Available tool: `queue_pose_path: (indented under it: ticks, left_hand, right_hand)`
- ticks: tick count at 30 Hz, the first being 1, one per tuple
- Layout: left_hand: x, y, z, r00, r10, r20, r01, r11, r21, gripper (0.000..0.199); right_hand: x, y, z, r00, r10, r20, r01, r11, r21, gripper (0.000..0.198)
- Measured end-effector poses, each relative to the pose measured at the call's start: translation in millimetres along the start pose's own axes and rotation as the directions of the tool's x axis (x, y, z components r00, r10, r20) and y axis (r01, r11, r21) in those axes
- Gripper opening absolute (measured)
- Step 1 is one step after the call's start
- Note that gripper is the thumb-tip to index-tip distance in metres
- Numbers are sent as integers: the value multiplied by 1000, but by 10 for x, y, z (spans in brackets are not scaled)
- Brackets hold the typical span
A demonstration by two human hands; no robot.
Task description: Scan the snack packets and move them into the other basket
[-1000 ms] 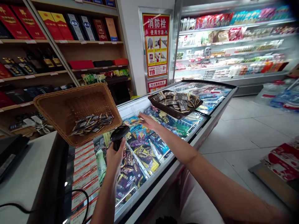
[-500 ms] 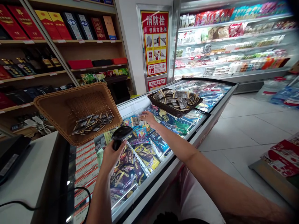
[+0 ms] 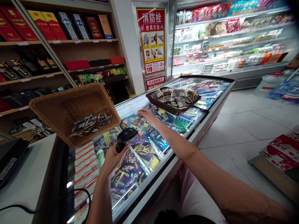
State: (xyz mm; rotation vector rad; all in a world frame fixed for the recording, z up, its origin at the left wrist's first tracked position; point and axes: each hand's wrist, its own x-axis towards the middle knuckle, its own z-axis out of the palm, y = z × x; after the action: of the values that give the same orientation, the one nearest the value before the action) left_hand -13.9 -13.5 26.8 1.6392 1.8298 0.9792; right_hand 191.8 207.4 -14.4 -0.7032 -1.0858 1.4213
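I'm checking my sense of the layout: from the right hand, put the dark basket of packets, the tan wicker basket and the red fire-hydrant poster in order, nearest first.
From the right hand:
1. Dark basket, just beyond it to the right, on the freezer lid.
2. Tan wicker basket, off to the left, tilted.
3. Red poster, on the back wall, above.

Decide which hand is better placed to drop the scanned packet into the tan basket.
Right. The right hand already holds the small packet, while the left hand is occupied gripping the scanner below the tan basket.

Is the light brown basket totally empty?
No, the light brown basket has a small pile of dark packets lying in its lower corner.
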Motion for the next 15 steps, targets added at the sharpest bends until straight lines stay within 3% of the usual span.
queue_pose_path:
  ticks: [3, 6, 10, 13, 15]
  left_hand:
    - [0, 7, 13, 999, 11, 47, -11, 1000, 0, 49]
    - [2, 8, 52, 999, -10, 32, 13, 995, -97, 52]
    - [18, -15, 115, 995, -74, -70, 50, 952, -303, 62]
    - [55, -79, 144, 979, -103, -173, 46, 952, -303, 68]
    - [70, -115, 157, 970, -100, -220, 38, 962, -272, 70]
  right_hand:
    - [-9, 1, 23, 1000, -6, -16, 6, 1000, -9, 34]
    - [4, 2, 57, 992, 27, -126, -31, 999, -30, 26]
    - [128, -93, 15, 957, 117, -267, -126, 992, -18, 20]
    - [265, -371, -220, 944, -1, -329, -2, 1000, -10, 27]
    - [318, -670, -498, 883, -218, -415, 154, 971, -182, 23]
